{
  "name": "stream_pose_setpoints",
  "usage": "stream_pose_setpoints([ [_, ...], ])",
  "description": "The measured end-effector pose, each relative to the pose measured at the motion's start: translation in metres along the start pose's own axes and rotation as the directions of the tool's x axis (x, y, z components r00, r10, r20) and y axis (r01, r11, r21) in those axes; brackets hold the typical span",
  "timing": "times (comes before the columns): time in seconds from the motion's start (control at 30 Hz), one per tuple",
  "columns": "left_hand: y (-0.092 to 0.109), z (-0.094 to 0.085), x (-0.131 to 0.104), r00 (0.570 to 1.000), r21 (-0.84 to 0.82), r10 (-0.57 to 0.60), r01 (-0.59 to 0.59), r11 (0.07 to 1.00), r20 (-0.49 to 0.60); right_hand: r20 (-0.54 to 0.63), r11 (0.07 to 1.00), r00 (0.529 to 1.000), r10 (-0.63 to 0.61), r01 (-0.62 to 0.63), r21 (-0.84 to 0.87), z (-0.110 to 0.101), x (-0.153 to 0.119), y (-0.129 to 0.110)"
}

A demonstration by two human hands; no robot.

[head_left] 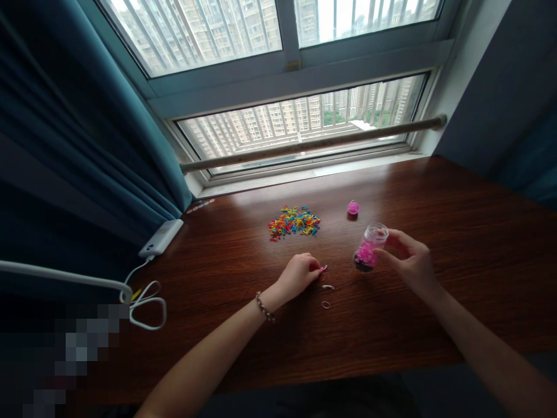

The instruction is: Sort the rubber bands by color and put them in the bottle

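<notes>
My right hand point(409, 258) grips a clear jar point(369, 247) by its side, slightly tilted; pink pieces and a dark layer at the bottom show through its wall. At the table's middle, my left hand point(302, 270) has its fingertips pinched on a small pink band point(323, 269), low over the wood. Just nearer to me lie a white band or clip point(328, 287) and a pale loop-shaped band point(326, 305). Farther back is a heap of small red, yellow and blue bands point(296, 222). A pink lid point(353, 208) rests behind the jar.
The brown wooden table point(226, 342) runs up to a window with a rail point(322, 143). On the left are a white power adapter point(162, 238) with a cable point(148, 307), and a blue curtain point(100, 128).
</notes>
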State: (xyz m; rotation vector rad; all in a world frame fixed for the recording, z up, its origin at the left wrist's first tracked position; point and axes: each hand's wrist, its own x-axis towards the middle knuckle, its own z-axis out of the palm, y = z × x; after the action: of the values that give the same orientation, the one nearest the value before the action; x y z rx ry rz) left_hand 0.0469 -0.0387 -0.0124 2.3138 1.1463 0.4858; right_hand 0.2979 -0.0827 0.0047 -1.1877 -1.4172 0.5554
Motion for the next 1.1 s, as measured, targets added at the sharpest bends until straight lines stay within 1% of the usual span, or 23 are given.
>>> stream_pose_setpoints([
  [0.1,0.003,0.001,0.001,0.998,-0.053,0.051,-0.049,0.997,0.037,-0.008,1.000,1.000,0.005,-0.005,0.014,-0.001,0.000,0.000],
  [0.27,0.007,0.001,-0.002,0.987,-0.128,0.083,-0.066,0.990,0.134,-0.009,0.999,1.000,0.023,-0.023,0.022,-0.002,0.000,-0.001],
  [0.43,0.015,-0.005,-0.008,0.962,-0.152,0.118,-0.082,0.985,0.245,0.001,1.000,1.000,0.022,-0.022,0.023,-0.002,-0.001,-0.001],
  [0.57,0.022,-0.013,-0.017,0.933,-0.137,0.164,-0.126,0.983,0.319,0.009,0.999,0.999,0.035,-0.035,0.030,-0.002,-0.001,0.000],
  [0.63,0.023,-0.012,-0.021,0.935,-0.113,0.162,-0.133,0.985,0.314,0.013,0.999,0.999,0.039,-0.040,0.033,-0.002,-0.001,0.001],
  [0.73,0.021,-0.007,-0.023,0.949,-0.064,0.156,-0.144,0.988,0.275,0.015,0.999,0.999,0.039,-0.039,0.026,-0.002,-0.001,0.002],
  [0.83,0.018,-0.003,-0.021,0.950,-0.014,0.178,-0.181,0.983,0.255,0.011,0.999,0.999,0.036,-0.037,0.023,-0.002,-0.001,0.002],
  [0.97,0.016,-0.003,-0.017,0.948,0.087,0.205,-0.232,0.969,0.243,0.009,0.999,0.999,0.042,-0.043,0.025,-0.003,-0.001,0.002],
  [1.03,0.016,-0.002,-0.016,0.951,0.140,0.197,-0.234,0.962,0.237,0.010,0.999,0.999,0.045,-0.045,0.026,-0.004,-0.001,0.002],
  [1.1,0.018,0.000,-0.015,0.961,0.154,0.172,-0.208,0.966,0.218,0.007,0.999,0.999,0.041,-0.041,0.027,-0.003,-0.001,0.002],
])
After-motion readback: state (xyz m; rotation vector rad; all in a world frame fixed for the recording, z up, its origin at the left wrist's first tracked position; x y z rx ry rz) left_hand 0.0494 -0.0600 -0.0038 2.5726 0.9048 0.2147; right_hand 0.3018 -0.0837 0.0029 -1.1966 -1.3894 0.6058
